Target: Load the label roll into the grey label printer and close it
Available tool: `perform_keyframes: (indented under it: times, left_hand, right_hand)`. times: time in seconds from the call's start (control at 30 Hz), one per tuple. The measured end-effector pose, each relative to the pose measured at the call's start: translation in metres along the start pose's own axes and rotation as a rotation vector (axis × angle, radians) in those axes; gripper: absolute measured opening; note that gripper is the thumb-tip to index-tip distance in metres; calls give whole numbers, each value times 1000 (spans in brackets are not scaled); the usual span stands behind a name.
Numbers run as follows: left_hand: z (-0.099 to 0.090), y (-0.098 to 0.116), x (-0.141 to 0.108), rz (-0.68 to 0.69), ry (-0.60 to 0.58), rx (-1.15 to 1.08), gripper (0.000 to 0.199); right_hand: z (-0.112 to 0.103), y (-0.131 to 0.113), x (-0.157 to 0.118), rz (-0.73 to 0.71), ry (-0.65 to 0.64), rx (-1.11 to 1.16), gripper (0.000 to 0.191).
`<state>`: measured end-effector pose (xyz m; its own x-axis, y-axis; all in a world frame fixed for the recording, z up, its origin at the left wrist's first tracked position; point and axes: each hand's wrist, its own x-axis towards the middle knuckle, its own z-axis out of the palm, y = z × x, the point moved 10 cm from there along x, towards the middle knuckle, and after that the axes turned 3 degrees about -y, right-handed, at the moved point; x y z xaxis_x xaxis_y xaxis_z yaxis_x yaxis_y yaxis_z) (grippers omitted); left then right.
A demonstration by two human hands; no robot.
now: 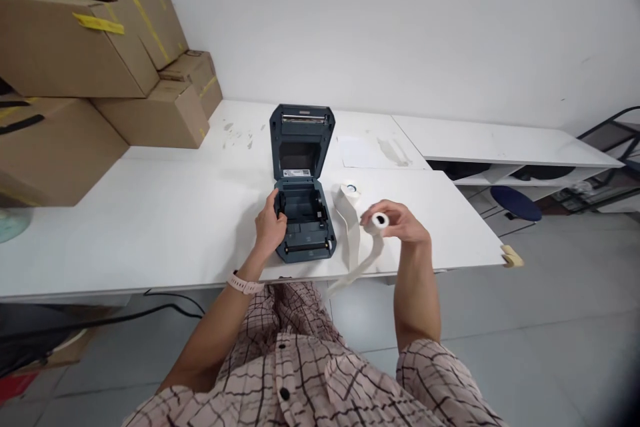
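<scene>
A dark blue-grey printer (303, 237) stands on the white table with its lid (301, 140) raised, showing a hollow bay inside. My left hand (271, 223) grips the left side wall of the printer's base, fingers at the bay's edge. To the right of the printer, my right hand (397, 220) holds a small white paper roll (380, 221) with a dark core hole. A loose strip hangs from this roll past the table's front edge. Another white roll (351, 191) rests on the table behind it, its unwound strip (353, 237) running toward the front edge.
Cardboard boxes (65, 47) are stacked on the table's left. A white sheet (356, 152) lies behind the rolls. A second white table (480, 140) adjoins at the right, with a blue stool (515, 203) near it. Yellowish tape (512, 256) covers the front right corner.
</scene>
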<state>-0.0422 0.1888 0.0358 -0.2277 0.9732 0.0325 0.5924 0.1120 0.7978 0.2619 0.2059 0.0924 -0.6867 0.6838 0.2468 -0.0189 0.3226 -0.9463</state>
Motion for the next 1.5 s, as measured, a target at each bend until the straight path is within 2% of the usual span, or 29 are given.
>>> perform_keyframes:
  times: [0.07, 0.13, 0.23, 0.33, 0.43, 0.53, 0.6, 0.67, 0.77, 0.9, 1.0, 1.1, 1.17, 1.27, 1.37, 1.43, 1.5]
  left_hand:
    - [0, -1, 1, 11, 13, -6, 71]
    - [0, -3, 2, 20, 30, -19, 70]
    - [0, -8, 3, 24, 53, -50, 71]
    - [2, -11, 5, 29, 66, -79, 71]
    - [3, -11, 6, 43, 62, -101, 73]
    - [2, -10, 6, 37, 56, -73, 76]
    - [1, -8, 5, 29, 53, -52, 77]
    - [0, -7, 5, 31, 54, -52, 78]
    - [0, -7, 4, 28, 59, -81, 78]
    - [2, -7, 2, 24, 44, -129, 77]
    - [2, -7, 0, 3, 46, -123, 75]
    - [2, -7, 0, 9, 58, -133, 77]
    - [1, -7, 1, 21, 66, -160, 81]
    - [2, -7, 1, 19, 63, -180, 84]
    - [3, -7, 1, 10, 39, -187, 85]
    - [2, -6, 0, 12, 36, -197, 85]
    - [1, -5, -1, 18, 39, -205, 86]
  right_hand:
    - [-37, 22, -37, 79, 203, 5, 43]
    - [-59, 50, -60, 186, 332, 15, 43]
    - [-66, 92, -64, 311, 403, 58, 44]
    - [-61, 120, -51, 340, 392, 87, 46]
    - [-63, 128, -40, 327, 362, 98, 57]
    - [-78, 117, -27, 277, 355, 72, 73]
    - [-85, 110, -9, 274, 301, -12, 78]
    - [-83, 110, 16, 316, 211, -102, 82]
    - [-73, 117, 52, 380, 138, -163, 82]
    - [-61, 114, 77, 371, 165, -189, 71]
    - [-50, 92, 84, 295, 189, -154, 65]
    - [-29, 56, 97, 206, 172, -116, 69]
    - [0, 30, 115, 161, 63, -180, 73]
    - [61, 5, 145, 138, -231, -518, 73]
    - [103, 14, 168, 224, -421, -904, 72]
    - [115, 28, 177, 298, -482, -1038, 73]
    - [122, 38, 179, 330, -499, -1062, 72]
